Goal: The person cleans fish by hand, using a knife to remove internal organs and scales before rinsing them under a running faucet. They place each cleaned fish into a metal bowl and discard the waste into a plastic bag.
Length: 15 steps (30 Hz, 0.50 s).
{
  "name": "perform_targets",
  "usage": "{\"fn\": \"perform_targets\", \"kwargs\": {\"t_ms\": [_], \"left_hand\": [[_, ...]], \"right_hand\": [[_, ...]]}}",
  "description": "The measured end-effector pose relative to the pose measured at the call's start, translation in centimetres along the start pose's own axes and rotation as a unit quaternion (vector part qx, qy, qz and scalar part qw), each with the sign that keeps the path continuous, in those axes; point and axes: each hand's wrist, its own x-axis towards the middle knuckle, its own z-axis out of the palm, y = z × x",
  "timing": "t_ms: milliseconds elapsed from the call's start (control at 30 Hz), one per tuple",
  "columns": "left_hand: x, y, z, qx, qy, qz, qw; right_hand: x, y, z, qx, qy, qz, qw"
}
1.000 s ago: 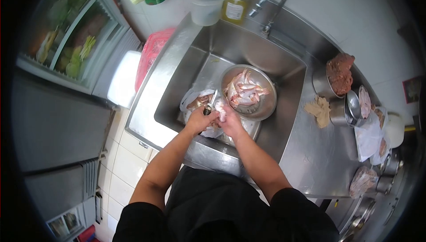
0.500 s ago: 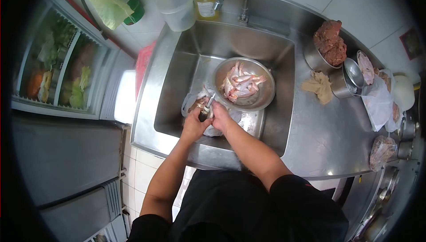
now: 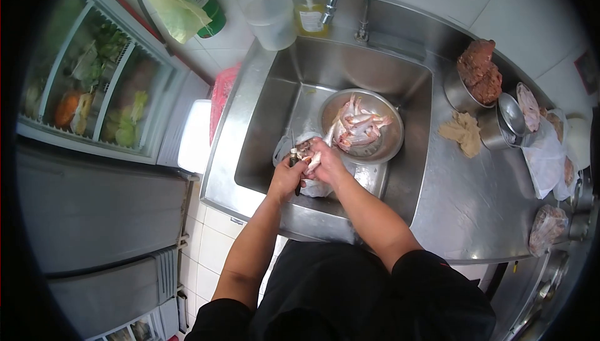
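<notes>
In the sink [image 3: 409, 197], my left hand [image 3: 286, 177] is closed around a small knife [image 3: 294, 161] with a dark handle, its thin blade pointing away from me. My right hand [image 3: 330, 165] grips a small pinkish-white fish [image 3: 314, 163] close beside the knife. Fingers partly cover the fish. A white plastic bag [image 3: 317, 188] lies under both hands, its contents mostly hidden. Just beyond my right hand, a round metal bowl [image 3: 395, 144] holds several similar fish [image 3: 362, 123].
Behind the sink are a faucet [image 3: 364, 10], a soap bottle [image 3: 310, 16] and a clear plastic tub [image 3: 270, 22]. On the right counter stand a pot of reddish meat [image 3: 480, 72], a tan cloth [image 3: 461, 133] and plastic bags [image 3: 542, 160]. A glass-fronted fridge [image 3: 94, 78] is at left.
The camera view has shifted, so the scene sits farther right. My right hand now holds a fish whose body shows beside the knife; the knife has turned slightly more upright.
</notes>
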Motion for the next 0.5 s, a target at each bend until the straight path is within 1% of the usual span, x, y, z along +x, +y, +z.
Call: {"fn": "perform_targets", "kwargs": {"t_ms": [100,133,167,200,300,400,467,500], "left_hand": [[0.3,-0.2,-0.2,0.019,-0.009,-0.040,0.999],[0.4,-0.3,-0.2,-0.007,-0.015,-0.037,0.999],[0.3,-0.4,-0.3,-0.033,-0.022,-0.035,0.999],[0.3,-0.6,-0.4,-0.059,-0.028,-0.033,0.997],[1.1,-1.6,-0.6,-0.108,0.029,-0.003,0.994],[1.7,-2.3,-0.8,-0.072,0.072,0.013,0.995],[1.9,-2.4,-1.1,-0.100,0.076,0.014,0.992],[0.9,-1.3,-0.6,-0.135,0.078,0.011,0.988]], "right_hand": [[-0.3,-0.4,0.0,-0.076,-0.044,0.015,0.996],[-0.6,-0.7,0.1,-0.106,-0.058,0.019,0.993],[-0.7,-1.3,-0.2,-0.165,-0.103,0.071,0.978],[-1.0,-1.3,0.2,-0.232,-0.078,0.061,0.968],[-2.3,-1.7,1.6,-0.412,-0.001,0.028,0.911],[-1.0,-0.9,-0.5,-0.432,-0.052,0.031,0.900],[-0.2,-0.1,-1.5,-0.387,-0.095,0.021,0.917],[0.0,0.3,-1.9,-0.360,-0.112,0.017,0.926]]}}
